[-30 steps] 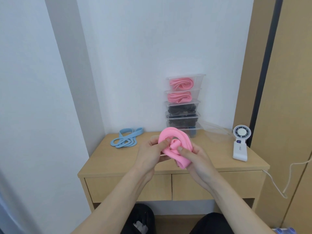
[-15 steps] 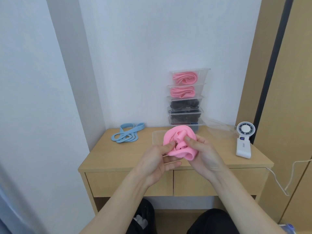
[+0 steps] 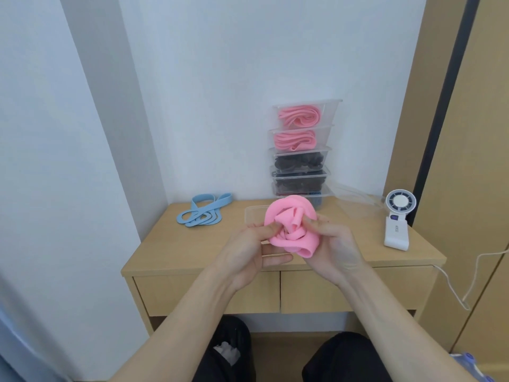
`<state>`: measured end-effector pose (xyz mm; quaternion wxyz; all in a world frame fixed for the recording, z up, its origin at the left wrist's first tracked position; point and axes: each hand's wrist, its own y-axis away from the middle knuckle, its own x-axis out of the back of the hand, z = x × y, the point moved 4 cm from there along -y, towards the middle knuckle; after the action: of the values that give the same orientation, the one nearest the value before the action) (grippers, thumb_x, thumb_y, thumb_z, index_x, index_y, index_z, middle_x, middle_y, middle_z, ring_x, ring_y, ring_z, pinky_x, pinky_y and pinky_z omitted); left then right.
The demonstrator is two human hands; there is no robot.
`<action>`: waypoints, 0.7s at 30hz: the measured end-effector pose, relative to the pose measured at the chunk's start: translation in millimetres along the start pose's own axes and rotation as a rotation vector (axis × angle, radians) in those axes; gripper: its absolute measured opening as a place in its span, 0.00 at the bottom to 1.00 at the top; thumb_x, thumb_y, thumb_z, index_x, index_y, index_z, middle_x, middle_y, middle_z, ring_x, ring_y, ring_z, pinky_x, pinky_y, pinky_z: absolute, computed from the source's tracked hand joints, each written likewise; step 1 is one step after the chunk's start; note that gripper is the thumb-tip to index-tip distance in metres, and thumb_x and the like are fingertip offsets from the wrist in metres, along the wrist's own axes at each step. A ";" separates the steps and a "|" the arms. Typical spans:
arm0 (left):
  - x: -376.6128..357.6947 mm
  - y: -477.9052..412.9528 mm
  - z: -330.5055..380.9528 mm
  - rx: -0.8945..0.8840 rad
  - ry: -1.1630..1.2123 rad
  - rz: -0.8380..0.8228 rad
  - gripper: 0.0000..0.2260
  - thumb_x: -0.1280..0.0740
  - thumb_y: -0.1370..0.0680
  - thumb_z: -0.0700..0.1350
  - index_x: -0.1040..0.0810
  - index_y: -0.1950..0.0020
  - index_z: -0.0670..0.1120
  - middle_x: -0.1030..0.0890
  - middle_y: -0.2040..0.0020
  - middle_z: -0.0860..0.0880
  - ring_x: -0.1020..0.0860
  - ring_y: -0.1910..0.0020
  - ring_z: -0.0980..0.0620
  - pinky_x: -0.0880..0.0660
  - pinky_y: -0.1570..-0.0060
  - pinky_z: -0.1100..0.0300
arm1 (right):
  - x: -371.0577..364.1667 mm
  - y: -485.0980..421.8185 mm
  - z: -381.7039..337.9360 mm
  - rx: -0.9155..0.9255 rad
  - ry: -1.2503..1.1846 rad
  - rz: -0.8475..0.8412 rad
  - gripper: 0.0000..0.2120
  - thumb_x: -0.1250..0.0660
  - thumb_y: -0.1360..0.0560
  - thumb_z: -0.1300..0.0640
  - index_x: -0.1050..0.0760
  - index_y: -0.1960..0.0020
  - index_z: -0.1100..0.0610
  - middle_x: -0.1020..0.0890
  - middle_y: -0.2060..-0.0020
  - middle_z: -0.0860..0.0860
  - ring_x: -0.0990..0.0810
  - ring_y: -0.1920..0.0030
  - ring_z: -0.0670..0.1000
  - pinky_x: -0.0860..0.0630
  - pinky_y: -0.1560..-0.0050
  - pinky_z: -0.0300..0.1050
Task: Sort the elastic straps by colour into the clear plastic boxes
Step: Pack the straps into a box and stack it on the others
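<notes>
White wall, wooden surface [image 3: 179, 252] pushed against it. Pink strap [image 3: 289, 230] is balled up and held above the surface's front half. Left hand [image 3: 248, 252] pinches its left side, thumb on top; right hand [image 3: 336, 249] is curled round its right side. Clear box [image 3: 254, 213] sits just behind, mostly hidden. Stack of boxes [image 3: 330, 113] at the wall: pink in the top two, dark ones below. Blue strap [image 3: 203, 215] lies loose back left, fan [image 3: 398, 219] at right.

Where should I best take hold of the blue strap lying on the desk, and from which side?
Pinch the blue strap from above at its middle, where the flat loops overlap; one grip would likely lift them all. It lies flat on the desk.
</notes>
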<state>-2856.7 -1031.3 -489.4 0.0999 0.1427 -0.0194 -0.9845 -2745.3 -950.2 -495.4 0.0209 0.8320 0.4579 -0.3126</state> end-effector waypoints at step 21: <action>26.1 -71.0 33.5 -0.151 0.141 -0.128 0.20 0.28 0.24 0.38 0.30 0.34 0.42 0.16 0.46 0.38 0.14 0.52 0.41 0.17 0.53 0.50 | 49.2 -54.5 -36.9 0.150 0.159 0.149 0.13 0.35 0.25 0.63 0.24 0.42 0.63 0.17 0.47 0.62 0.18 0.48 0.61 0.20 0.54 0.52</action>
<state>-2904.3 -966.7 -469.3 0.0484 0.2046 0.0713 -0.9751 -2750.1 -869.8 -478.5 -0.0547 0.8851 0.3704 -0.2765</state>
